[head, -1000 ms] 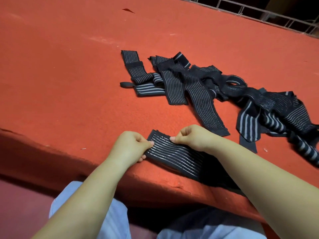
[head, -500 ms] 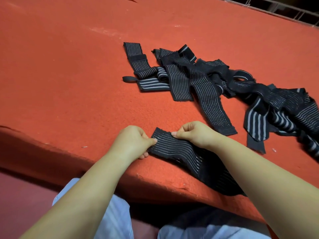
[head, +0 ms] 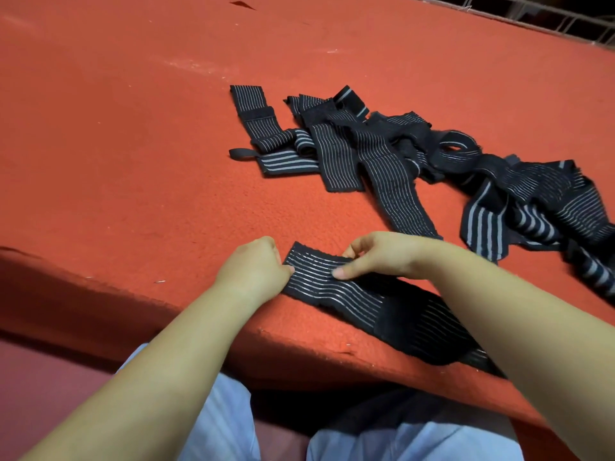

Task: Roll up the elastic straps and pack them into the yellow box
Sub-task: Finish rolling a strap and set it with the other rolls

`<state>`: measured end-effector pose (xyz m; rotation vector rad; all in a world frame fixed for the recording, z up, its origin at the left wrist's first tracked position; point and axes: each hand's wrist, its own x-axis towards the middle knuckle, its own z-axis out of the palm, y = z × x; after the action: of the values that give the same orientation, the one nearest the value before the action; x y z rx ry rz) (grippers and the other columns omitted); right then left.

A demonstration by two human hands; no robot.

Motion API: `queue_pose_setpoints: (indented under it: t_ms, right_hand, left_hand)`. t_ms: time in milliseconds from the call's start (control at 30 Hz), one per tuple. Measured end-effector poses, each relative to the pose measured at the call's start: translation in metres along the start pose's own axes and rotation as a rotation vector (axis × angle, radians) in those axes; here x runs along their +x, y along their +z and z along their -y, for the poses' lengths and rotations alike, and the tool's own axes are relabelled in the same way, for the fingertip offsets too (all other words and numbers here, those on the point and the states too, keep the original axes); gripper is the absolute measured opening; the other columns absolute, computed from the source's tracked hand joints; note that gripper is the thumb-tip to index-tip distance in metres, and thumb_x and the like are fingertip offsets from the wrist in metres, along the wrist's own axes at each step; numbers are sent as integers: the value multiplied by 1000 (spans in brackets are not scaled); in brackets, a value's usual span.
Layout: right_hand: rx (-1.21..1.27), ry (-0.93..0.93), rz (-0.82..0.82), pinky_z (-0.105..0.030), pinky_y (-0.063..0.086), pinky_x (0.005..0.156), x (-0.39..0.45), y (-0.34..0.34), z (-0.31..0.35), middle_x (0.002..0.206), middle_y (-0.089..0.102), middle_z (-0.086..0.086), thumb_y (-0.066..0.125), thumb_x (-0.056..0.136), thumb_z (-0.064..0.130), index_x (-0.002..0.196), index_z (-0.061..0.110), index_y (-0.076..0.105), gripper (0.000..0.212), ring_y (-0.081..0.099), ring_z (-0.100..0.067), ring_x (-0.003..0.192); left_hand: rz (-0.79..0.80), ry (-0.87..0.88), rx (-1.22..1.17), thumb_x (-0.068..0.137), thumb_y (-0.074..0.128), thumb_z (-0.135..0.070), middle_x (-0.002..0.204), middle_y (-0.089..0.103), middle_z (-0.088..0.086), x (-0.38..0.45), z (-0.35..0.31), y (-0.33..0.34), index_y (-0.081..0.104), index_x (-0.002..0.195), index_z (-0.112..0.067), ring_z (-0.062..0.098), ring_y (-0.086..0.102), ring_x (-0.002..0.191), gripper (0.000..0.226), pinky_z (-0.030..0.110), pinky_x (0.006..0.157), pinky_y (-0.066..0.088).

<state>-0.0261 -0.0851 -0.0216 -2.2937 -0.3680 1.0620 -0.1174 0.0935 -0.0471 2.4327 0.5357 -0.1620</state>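
A black elastic strap with thin grey stripes [head: 336, 289] lies flat near the front edge of the red surface, its far end trailing right under my right forearm and over the edge. My left hand [head: 256, 271] pinches the strap's near-left edge with curled fingers. My right hand [head: 379, 254] pinches the strap's far edge close to its left end, thumb on top. A tangled pile of several more black striped straps [head: 382, 151] lies farther back and to the right. No yellow box is in view.
The red felt-covered surface [head: 133, 144] stretches wide to the left and back. Its front edge [head: 100, 294] drops off just before my lap. A metal rail [head: 532, 18] runs along the far right corner.
Both hands stayed on the strap's left end. My right thumb has shifted down onto the strap's middle, and the end now looks slightly lifted. The camera tilted a little.
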Motion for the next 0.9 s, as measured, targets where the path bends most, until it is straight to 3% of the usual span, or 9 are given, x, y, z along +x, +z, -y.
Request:
queue_pose_setpoints:
  t_ms: [67, 133, 233, 333, 500, 633, 700, 800, 900]
  right_hand:
    - [-95, 131, 152, -34, 54, 83, -13, -15, -8, 83, 71, -5, 74, 79, 17, 94, 7, 66, 20, 67, -19, 75]
    - [-136, 221, 186, -33, 54, 82, -25, -27, -20, 73, 71, 0, 73, 79, 16, 85, 10, 68, 10, 67, -15, 67]
    - [-408, 269, 67, -26, 47, 81, -41, -45, -36, 69, 65, 12, 74, 77, 38, 77, 21, 66, 18, 60, -9, 70]
    - [-665, 276, -45, -24, 41, 76, -51, -51, -52, 73, 59, 8, 70, 78, 50, 78, 22, 64, 28, 55, -14, 80]
    - [-622, 224, -131, -23, 36, 59, -53, -44, -69, 65, 52, 5, 69, 79, 48, 65, 19, 54, 35, 50, -17, 75]
    - [-584, 234, -226, -20, 32, 52, -58, -38, -73, 71, 54, -2, 69, 77, 53, 75, 12, 60, 42, 50, -21, 73]
    - [-555, 253, -243, -24, 36, 56, -62, -38, -74, 77, 58, -5, 69, 74, 57, 85, 7, 65, 51, 53, -22, 75]
    - [-614, 324, -133, -27, 45, 74, -83, -53, -82, 84, 61, 0, 72, 72, 55, 96, 13, 68, 49, 58, -20, 83]
    - [-521, 448, -13, -28, 52, 73, -113, -78, -107, 83, 65, 3, 75, 75, 43, 101, 16, 67, 39, 63, -21, 83]
  left_hand:
    - [-4, 5, 16, 87, 60, -29, 88, 60, 1, -1, -1, 1, 45, 75, -20, 24, 55, 90, 21, 30, 73, 40]
    - [-4, -3, 9, 88, 59, -28, 89, 59, -2, -1, -2, 2, 49, 79, -21, 22, 54, 91, 15, 30, 75, 41]
    - [-3, -16, -4, 88, 59, -27, 88, 57, -3, 0, -2, 2, 49, 78, -23, 22, 53, 92, 15, 29, 76, 41]
    - [-8, -26, 5, 88, 59, -28, 89, 57, -3, -2, -2, 3, 49, 77, -24, 22, 53, 90, 15, 30, 75, 40]
    - [-54, -8, 139, 90, 53, -20, 107, 58, 6, -12, -17, 1, 49, 86, -22, 27, 53, 97, 5, 34, 83, 41]
    - [-176, 275, 232, 87, 51, -14, 113, 49, 10, -33, -70, 27, 53, 108, -19, 32, 52, 108, 22, 39, 91, 40]
    - [-45, 445, 185, 90, 55, -28, 113, 51, 8, -45, -101, 54, 55, 107, -18, 30, 51, 110, 20, 38, 96, 39]
    - [192, 453, 331, 88, 54, -50, 119, 51, 10, -48, -120, 87, 53, 112, -13, 29, 49, 115, 45, 40, 100, 38]
    - [168, 399, 347, 83, 56, -57, 116, 51, 7, -43, -115, 95, 51, 106, -15, 28, 49, 113, 48, 38, 97, 39]
